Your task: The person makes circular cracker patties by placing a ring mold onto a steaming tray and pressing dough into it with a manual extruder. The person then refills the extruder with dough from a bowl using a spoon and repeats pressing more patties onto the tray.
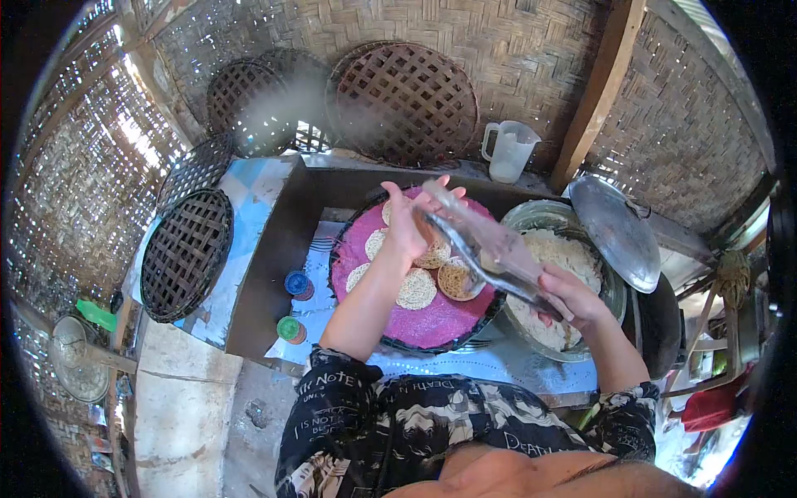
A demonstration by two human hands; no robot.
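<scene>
My right hand (574, 297) is wrapped round the lower right end of a long, hinged-looking press tool (490, 245), which is blurred by motion. Beside the tool's upper left end is my left hand (408, 224), its fingers spread; whether they touch the tool is hard to tell. Below the hands lies a round tray (378, 319) lined with pink cloth. Several flat noodle-like discs (416, 289) and a small round woven mould (456, 279) rest on it. To the right, a big metal basin (610, 311) holds pale dough (540, 319).
A metal lid (614, 232) leans at the basin's right. Behind stand a plastic jug (511, 149) and round woven trays (403, 104). Left are a dark woven tray (188, 255), a blue-topped jar (297, 284) and a green-topped jar (290, 329). A wooden post (599, 91) rises behind.
</scene>
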